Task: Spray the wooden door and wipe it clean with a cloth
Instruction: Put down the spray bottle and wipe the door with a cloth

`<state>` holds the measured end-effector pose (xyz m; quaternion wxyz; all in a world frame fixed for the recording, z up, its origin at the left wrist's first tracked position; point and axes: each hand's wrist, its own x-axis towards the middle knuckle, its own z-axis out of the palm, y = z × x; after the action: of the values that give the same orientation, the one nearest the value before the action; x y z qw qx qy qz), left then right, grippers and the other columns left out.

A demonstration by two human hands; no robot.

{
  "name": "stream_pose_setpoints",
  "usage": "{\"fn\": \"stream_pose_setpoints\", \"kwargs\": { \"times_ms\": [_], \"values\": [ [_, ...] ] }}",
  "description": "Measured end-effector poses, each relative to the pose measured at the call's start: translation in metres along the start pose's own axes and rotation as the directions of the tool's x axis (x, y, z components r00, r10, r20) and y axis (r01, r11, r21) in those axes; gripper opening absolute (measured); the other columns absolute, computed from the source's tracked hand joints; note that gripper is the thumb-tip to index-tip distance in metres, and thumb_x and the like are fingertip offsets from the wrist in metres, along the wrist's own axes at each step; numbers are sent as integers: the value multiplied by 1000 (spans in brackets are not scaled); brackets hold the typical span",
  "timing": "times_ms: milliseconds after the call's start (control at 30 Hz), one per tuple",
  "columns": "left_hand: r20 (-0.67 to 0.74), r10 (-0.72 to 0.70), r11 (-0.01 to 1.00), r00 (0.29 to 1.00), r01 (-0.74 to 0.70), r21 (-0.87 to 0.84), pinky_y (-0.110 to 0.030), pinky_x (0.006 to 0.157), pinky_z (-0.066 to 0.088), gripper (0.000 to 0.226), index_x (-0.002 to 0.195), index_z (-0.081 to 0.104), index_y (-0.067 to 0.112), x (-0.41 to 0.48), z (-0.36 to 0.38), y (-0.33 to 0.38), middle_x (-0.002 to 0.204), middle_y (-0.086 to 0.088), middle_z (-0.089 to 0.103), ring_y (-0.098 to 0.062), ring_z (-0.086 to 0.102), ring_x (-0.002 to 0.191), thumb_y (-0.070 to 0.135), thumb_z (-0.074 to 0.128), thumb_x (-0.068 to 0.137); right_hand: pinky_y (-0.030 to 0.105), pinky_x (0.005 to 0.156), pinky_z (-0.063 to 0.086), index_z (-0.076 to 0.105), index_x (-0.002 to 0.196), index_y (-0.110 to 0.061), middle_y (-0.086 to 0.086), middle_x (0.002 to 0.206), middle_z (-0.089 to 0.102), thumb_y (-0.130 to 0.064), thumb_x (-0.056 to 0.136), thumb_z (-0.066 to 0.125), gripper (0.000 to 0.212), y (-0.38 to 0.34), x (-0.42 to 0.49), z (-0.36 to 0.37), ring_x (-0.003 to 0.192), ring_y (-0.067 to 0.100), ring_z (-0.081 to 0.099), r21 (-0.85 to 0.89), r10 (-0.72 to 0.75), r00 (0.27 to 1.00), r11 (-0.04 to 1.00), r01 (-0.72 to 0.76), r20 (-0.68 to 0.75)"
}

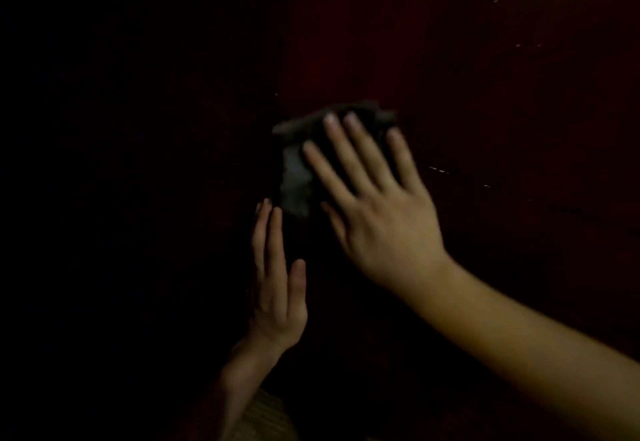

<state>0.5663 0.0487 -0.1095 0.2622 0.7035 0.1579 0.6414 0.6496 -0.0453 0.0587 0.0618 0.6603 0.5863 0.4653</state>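
The scene is very dark. A dark reddish wooden door [450, 59] fills the right and upper part of the view. My right hand [374, 205] lies flat with spread fingers on a dark grey cloth [294, 177], pressing it against the door. The cloth shows above and left of the fingers. My left hand [277, 284] is flat with fingers together, resting against the door's left edge just below the cloth. No spray bottle is visible.
A few small bright specks and a faint streak [440, 170] show on the door to the right of the cloth. A bit of striped sleeve [263, 416] shows at the bottom. The left half of the view is black.
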Motion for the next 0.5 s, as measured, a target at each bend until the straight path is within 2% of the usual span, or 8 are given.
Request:
{"fn": "stream_pose_setpoints", "kwargs": {
  "times_ms": [67,200,267,367,433,500],
  "values": [
    [24,40,999,999,-41,18,-45,129,21,59,166,13,24,0,0,4,175,7,7,-27,15,162,42,25,112,47,127,-3,-1,163,-23,7,171,-8,-42,108,32,67,5,-30,9,157,23,-9,4,-22,999,1000,22,26],
    [114,44,982,992,-64,176,-61,127,21,59,166,13,25,12,10,24,176,2,-2,-29,7,163,40,27,111,49,127,6,5,163,-26,4,171,-2,-46,106,36,68,58,-99,4,158,22,-2,-69,97,995,993,-95,24],
    [188,116,949,975,-165,269,-57,130,10,63,166,8,24,21,24,45,176,-2,-5,-27,2,163,42,29,110,51,126,10,13,163,-25,7,171,4,-48,104,37,68,102,-143,-3,158,25,4,-139,192,981,972,-189,6],
    [306,280,851,910,-383,360,-55,130,-3,69,166,6,24,34,50,85,175,-9,-2,-29,-1,163,44,36,107,55,125,9,11,163,-22,12,170,3,-50,101,35,72,174,-214,-8,158,30,5,-247,274,962,933,-261,20],
    [356,312,807,881,-444,389,-58,129,-4,71,166,8,27,44,74,116,175,-10,-3,-31,-3,163,48,38,106,57,125,8,9,163,-22,13,170,0,-51,100,33,74,215,-261,-11,157,32,5,-296,309,950,913,-279,56],
    [378,271,778,885,-432,455,-63,127,-5,71,167,7,29,51,93,136,175,-10,-8,-33,-8,162,54,34,106,58,124,8,7,163,-22,14,170,-1,-53,102,27,72,239,-295,-9,157,33,4,-315,337,938,901,-297,79]
  ]
}}
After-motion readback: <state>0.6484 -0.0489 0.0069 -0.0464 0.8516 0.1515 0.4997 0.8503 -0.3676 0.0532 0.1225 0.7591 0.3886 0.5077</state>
